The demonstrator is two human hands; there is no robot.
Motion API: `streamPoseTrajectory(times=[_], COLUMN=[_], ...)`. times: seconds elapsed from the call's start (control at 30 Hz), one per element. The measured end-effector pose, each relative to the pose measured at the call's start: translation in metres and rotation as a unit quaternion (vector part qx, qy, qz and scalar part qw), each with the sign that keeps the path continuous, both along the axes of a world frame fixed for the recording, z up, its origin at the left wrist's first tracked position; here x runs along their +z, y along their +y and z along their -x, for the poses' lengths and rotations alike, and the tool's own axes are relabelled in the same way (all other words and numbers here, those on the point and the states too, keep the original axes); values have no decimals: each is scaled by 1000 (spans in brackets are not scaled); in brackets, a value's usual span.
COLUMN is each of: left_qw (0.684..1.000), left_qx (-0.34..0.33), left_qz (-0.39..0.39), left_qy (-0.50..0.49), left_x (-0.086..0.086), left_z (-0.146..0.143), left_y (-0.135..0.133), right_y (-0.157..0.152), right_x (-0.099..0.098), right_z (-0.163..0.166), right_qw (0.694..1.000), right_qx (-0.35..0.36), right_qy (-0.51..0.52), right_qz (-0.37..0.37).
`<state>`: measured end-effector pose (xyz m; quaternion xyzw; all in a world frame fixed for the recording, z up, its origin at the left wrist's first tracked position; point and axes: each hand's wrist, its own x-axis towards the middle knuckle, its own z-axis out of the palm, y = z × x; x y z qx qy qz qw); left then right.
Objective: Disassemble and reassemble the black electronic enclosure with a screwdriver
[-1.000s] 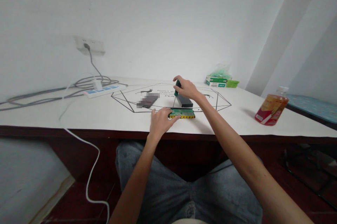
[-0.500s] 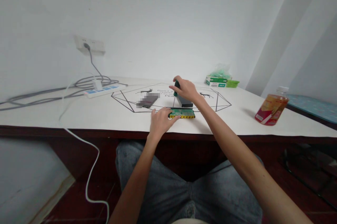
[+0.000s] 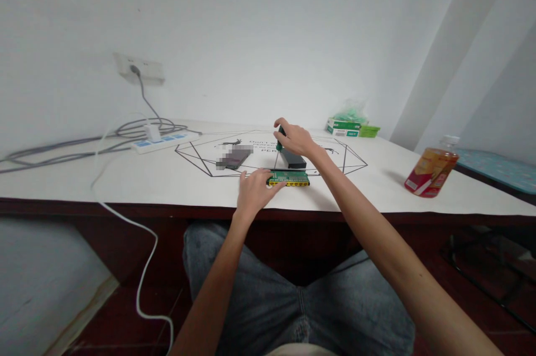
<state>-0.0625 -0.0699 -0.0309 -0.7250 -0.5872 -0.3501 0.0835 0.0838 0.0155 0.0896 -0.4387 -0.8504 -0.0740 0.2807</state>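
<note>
1 green circuit board (image 3: 288, 177) with a yellow port row (image 3: 296, 184) along its near side rests on the white tabletop (image 3: 201, 191), just in front of a black rectangular casing (image 3: 295, 161). Our left hand (image 3: 254, 191) grips the board's left end, thumb along the near side, fingers over the far side. Our right hand (image 3: 296, 139) has its fingers closed round the dark green handle of a screwdriver (image 3: 279, 147), held almost upright, lower end leaning slightly left. The shaft runs down to the board's far left corner, beside our left fingers; we cannot tell whether the tip is seated in anything.

Risks, as we judge them: a push off the shaft's line could make the tip skip, jabbing the fingers or scratching the board. With only 1 end braced, a hard twist could swivel the board on the slick surface.

Materials: board stiff and thin, ports blocky and boxlike; casing matte, hard-edged, low; screwdriver shaft slim, apparently metal. Tabletop smooth, printed with black lines and 2 deer figures. Left of the casing lies a dark flat slab (image 3: 242, 157), partly pixelated, identity unclear. Well apart to our right, a clear plastic bottle (image 3: 433, 171) with rounded shoulders and a red-orange label.
</note>
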Motion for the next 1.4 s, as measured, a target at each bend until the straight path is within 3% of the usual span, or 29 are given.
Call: streamPoseTrajectory(times=[0.27, 0.43, 0.6, 0.8, 1.0, 1.2, 1.33, 1.4], left_qw=[1000, 1000, 1000, 1000, 1000, 1000, 1000, 1000], left_qx=[4, 1, 7, 2, 4, 4, 3, 2], left_qz=[5, 0, 3, 3, -4, -4, -3, -2], left_qy=[6, 11, 11, 10, 11, 14, 14, 13], left_x=[2, 1, 0, 1, 0, -1, 0, 0], left_z=[0, 0, 0, 0, 1, 1, 1, 1], left_y=[-1, 0, 0, 0, 0, 1, 1, 1], right_y=[2, 2, 2, 0, 3, -1, -1, -1], right_x=[-1, 2, 4, 3, -4, 1, 5, 5], right_z=[-1, -1, -4, -6, -4, -2, -3, -2], right_qw=[1000, 999, 1000, 999, 1000, 997, 999, 999], right_qx=[-1, -13, -11, -20, -2, 13, 15, 3], right_qy=[3, 24, -1, 4, 14, 43, 20, 25], right_qz=[-7, 38, -12, 42, -12, 61, 21, 35])
